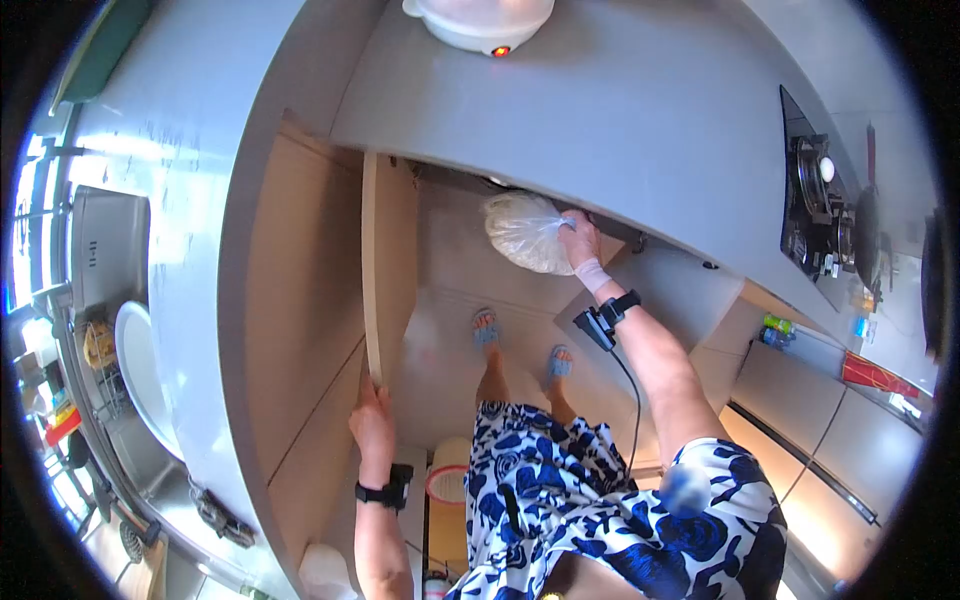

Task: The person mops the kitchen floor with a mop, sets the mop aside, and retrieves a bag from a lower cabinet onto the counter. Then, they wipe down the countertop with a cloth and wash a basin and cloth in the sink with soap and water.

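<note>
My right hand is closed around the gathered neck of a clear plastic bag. The bag bulges with pale contents that I cannot make out, and it hangs just below the counter edge above the floor. On the left, my left hand grips the near edge of an open cabinet door, which stands out from under the counter. The fingers behind the door are partly hidden. Most of the cabinet's inside is hidden under the grey countertop.
A white appliance with a lit red light sits on the counter at the back. To the right is a black gas stove; a sink with a white basin is at the left. A red-rimmed bin stands near my legs.
</note>
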`<state>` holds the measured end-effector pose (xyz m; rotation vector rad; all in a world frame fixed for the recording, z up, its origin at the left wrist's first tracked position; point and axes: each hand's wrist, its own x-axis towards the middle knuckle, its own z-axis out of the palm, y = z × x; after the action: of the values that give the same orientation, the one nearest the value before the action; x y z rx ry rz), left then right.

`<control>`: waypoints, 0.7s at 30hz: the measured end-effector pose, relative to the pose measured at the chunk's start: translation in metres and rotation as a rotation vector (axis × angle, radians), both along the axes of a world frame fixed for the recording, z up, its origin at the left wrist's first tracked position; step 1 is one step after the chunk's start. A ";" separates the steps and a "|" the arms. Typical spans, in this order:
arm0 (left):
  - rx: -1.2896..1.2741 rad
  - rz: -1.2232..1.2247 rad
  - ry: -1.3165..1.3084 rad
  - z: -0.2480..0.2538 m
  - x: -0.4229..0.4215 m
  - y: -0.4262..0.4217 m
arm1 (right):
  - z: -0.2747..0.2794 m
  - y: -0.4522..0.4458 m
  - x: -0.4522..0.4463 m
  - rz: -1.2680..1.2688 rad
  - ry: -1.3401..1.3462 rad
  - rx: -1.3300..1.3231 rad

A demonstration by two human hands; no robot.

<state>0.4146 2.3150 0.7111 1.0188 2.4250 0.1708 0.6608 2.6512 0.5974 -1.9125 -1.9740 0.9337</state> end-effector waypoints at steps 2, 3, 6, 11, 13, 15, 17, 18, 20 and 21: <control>0.087 -0.014 0.024 -0.001 -0.001 -0.002 | 0.008 -0.031 0.006 -0.057 0.258 -0.123; 0.133 -0.022 0.039 -0.003 -0.004 -0.003 | 0.023 -0.045 0.004 0.005 0.261 -0.105; 0.024 -0.009 0.044 -0.003 -0.007 -0.001 | 0.079 -0.079 0.009 0.181 0.322 -0.133; 0.019 -0.055 0.020 0.009 -0.005 0.010 | 0.182 -0.094 0.027 0.400 0.313 -0.148; 0.007 -0.082 -0.034 0.016 -0.007 0.016 | 0.215 -0.101 0.036 0.421 0.347 -0.146; -0.011 -0.100 -0.067 0.014 -0.005 0.020 | 0.246 -0.105 0.051 0.455 0.389 -0.090; -0.036 -0.099 -0.102 -0.006 0.001 0.019 | 0.282 -0.110 0.070 0.458 0.423 -0.050; -0.046 -0.096 -0.119 -0.010 0.003 0.022 | 0.301 -0.111 0.078 0.399 0.449 -0.070; -0.025 -0.128 -0.091 -0.011 0.014 0.028 | 0.342 -0.112 0.096 0.315 0.451 -0.091; -0.019 -0.145 -0.081 -0.010 0.023 0.031 | 0.361 -0.112 0.108 0.285 0.426 -0.097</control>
<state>0.4377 2.3465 0.7011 1.1524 2.2662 0.1362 0.7688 2.5394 0.9581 -1.3425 -1.9882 1.3998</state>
